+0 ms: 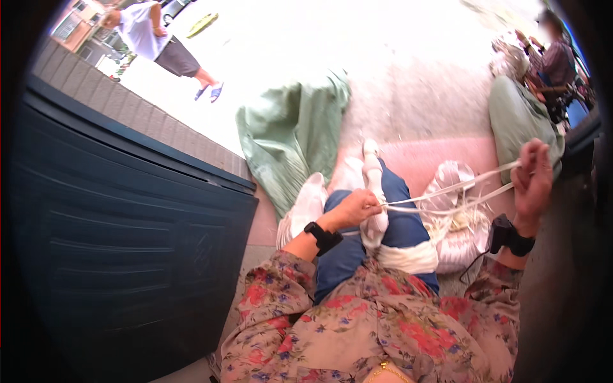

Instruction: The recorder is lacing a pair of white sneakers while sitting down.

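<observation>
My left hand (361,207) is over my lap, fingers pinched on one end of a long white cord (440,191). Two strands of it stretch across to my right hand (533,179), which is raised at the right and closed round the other end. Under my left hand lies a narrow white cloth bundle (375,231) along my jeans; its exact kind is unclear. A folded cream cloth (408,257) rests over my right thigh.
Beside my right leg, a white plastic bag (456,252) holds loose pale strips. Green sacks (290,127) stand ahead and at the right (527,121). A dark blue panel (128,236) fills the left. One person (153,38) is far left, another (555,60) sits far right.
</observation>
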{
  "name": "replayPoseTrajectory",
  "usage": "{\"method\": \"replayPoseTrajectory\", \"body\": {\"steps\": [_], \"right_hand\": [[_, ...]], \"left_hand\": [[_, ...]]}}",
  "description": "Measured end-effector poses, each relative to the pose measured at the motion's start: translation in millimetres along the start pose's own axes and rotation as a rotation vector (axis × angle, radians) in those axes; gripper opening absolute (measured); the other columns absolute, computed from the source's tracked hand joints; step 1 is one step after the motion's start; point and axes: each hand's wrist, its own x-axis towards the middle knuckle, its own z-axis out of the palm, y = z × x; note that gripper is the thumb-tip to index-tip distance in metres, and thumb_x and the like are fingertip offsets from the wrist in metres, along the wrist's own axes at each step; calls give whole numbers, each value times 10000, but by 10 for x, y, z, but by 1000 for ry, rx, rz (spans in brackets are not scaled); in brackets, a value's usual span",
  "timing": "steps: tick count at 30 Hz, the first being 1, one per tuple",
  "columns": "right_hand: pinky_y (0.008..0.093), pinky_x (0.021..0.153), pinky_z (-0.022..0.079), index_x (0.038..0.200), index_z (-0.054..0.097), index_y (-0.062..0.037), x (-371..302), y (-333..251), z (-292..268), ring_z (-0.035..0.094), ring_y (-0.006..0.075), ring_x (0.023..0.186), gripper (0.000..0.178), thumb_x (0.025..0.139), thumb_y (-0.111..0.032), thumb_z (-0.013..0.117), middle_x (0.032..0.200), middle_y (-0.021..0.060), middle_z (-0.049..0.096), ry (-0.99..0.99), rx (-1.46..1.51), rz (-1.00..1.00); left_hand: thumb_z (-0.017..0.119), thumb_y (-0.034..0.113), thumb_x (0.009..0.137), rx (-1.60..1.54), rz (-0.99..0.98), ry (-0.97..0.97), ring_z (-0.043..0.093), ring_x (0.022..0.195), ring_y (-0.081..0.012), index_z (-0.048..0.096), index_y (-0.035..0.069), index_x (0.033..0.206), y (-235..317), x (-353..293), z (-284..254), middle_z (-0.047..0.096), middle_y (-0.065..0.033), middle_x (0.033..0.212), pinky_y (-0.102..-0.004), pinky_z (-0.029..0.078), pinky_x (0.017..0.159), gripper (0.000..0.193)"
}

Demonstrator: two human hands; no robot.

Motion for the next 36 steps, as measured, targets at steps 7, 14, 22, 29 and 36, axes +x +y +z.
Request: {"method": "replayPoseTrajectory", "body": {"steps": [7,14,22,29,36], "right_hand": [[278,467,364,844,577,-65,-618,1641,-650,418,137,464,234,867,-182,376,653,24,496,-20,-1101,298],[183,346,221,815,500,-119,-1581,2244,92,309,29,421,189,886,-293,484,648,-22,460,-140,46,1637],[203,317,249,802,501,-111,-1542,2519,-95,310,60,396,208,878,-305,501,600,-54,403,123,105,1395],[178,369,185,861,491,-94,-1356,2397,-16,218,29,428,313,907,-393,411,646,-54,362,130,459,1459],[167,371,181,883,487,-94,-1516,2358,-125,215,22,428,327,912,-406,392,664,-50,370,105,487,1449]], "left_hand": [[442,205,913,-1050,-191,502,513,637,-149,527,32,831,233,-531,-1116,515,-26,679,-302,452,669,209],[458,196,906,-1151,-148,1193,392,501,-80,510,67,852,159,-1391,-1849,383,37,565,-235,358,508,150],[501,125,862,-731,-475,604,451,537,-48,584,0,873,-407,-837,-472,516,9,624,-174,357,485,150],[519,110,834,-587,-642,273,497,568,-74,607,-30,908,-120,-361,107,579,-18,677,-208,411,548,181],[561,203,798,-177,-514,308,599,611,-166,634,-13,884,-53,-260,398,630,-98,679,-273,450,576,244]]}}
